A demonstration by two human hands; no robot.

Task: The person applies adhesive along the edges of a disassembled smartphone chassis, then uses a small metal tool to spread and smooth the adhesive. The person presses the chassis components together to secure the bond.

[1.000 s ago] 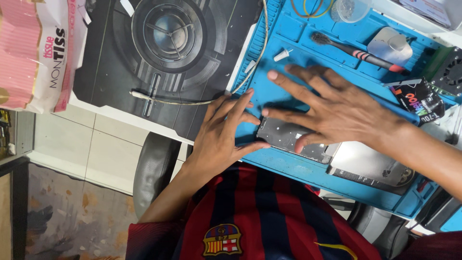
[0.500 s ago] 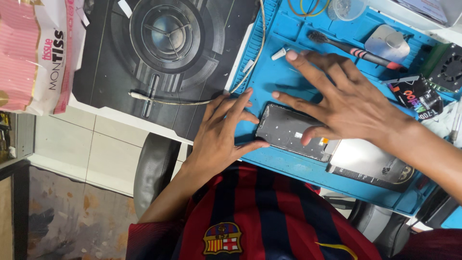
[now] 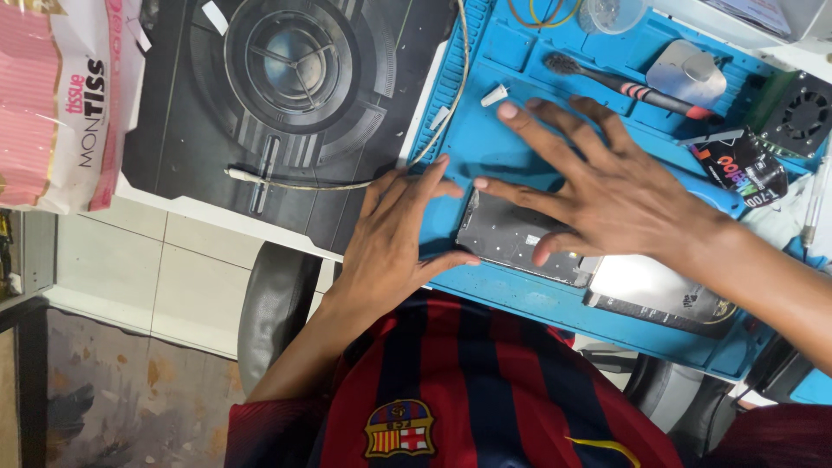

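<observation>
From the head camera: an opened phone lies on the blue mat. The left hand rests flat at its edge, fingers spread; the right hand presses on it, fingers splayed, gripping nothing.

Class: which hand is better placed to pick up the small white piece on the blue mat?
Right. The index fingertip of the right hand lies beside the white piece on the blue mat; the left hand rests farther off, beside the phone.
</observation>
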